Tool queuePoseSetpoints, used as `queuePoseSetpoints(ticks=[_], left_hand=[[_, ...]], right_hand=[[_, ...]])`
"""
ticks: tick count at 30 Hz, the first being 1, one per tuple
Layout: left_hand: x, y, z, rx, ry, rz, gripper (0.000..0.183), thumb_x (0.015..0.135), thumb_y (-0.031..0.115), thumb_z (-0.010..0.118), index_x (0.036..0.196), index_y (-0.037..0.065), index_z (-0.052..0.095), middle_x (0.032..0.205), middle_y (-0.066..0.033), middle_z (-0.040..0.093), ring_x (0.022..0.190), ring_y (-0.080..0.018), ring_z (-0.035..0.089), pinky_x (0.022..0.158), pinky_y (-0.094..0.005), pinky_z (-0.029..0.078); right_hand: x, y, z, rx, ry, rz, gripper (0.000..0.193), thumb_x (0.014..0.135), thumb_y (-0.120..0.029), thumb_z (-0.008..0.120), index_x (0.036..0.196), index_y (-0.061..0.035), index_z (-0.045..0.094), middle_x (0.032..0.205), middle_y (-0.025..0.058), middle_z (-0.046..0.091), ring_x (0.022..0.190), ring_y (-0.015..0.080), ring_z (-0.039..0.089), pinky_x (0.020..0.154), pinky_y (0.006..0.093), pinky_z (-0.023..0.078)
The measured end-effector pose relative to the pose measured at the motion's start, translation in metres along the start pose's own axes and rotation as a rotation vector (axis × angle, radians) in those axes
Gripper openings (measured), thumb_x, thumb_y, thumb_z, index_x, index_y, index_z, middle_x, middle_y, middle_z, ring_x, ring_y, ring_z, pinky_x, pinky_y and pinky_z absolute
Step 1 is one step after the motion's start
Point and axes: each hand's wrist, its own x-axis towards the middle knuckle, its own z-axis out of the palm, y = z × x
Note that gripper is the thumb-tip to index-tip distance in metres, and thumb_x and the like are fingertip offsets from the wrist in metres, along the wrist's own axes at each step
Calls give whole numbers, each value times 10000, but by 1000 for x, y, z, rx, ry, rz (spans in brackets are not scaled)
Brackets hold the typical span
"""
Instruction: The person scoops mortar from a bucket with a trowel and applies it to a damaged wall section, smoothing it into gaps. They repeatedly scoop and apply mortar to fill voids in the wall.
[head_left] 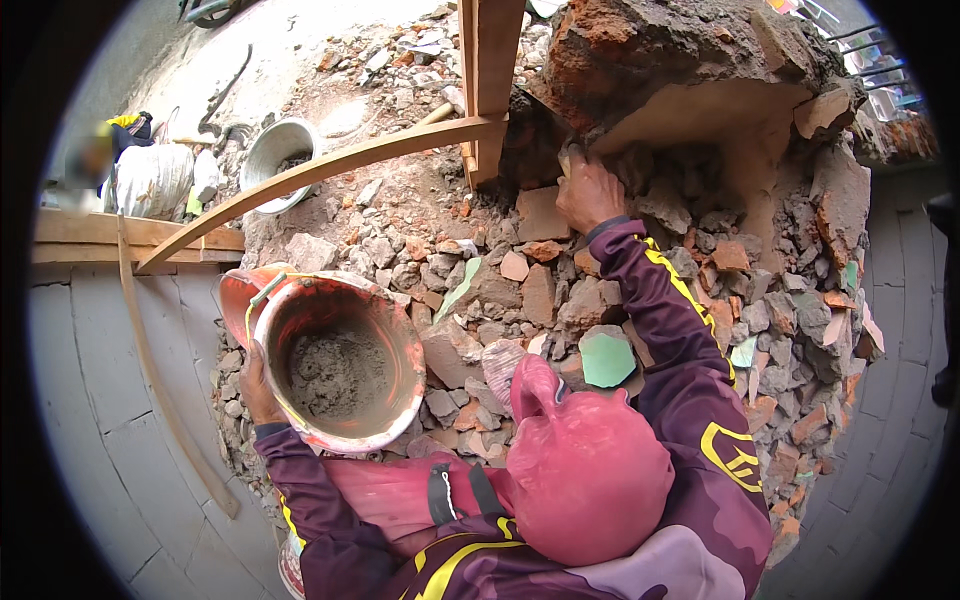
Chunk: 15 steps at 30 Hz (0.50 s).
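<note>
Bucket (408,362), left hand (258,388) clasping its edge, right hand (592,192) at open hollow (690,170), grip unclear

**Mostly Rough and Matt**

From afar I log: rubble (450,355), rough matt masonry; mortar (338,372), grainy, dull; bucket (408,350), plastic-looking, smeared; beam (345,160), smooth bare wood; basin (256,168), dull, metal-looking; sleeve (668,312), smooth printed cloth; green fragment (606,360), smooth.
</note>
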Motion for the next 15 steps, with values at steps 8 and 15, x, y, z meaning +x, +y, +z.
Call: queuePoseSetpoints(ticks=[8,15], left_hand=[[2,0,-2,-80,-27,-59,469,1033,373,536,1207,-51,632,1087,-97,690,919,-168,651,817,-314,526],[-5,9,5,-171,-109,-23,459,1027,342,559,1229,-66,619,1098,-108,693,903,-183,671,828,-317,544]], right_hand=[[-14,6,-16,150,166,-35,377,849,-188,639,1177,-13,576,1035,292,637,954,479,635,820,536,514],[-95,5,-34,650,-3,128,473,890,-219,637,1266,61,574,1062,247,690,992,332,670,878,411,508]])
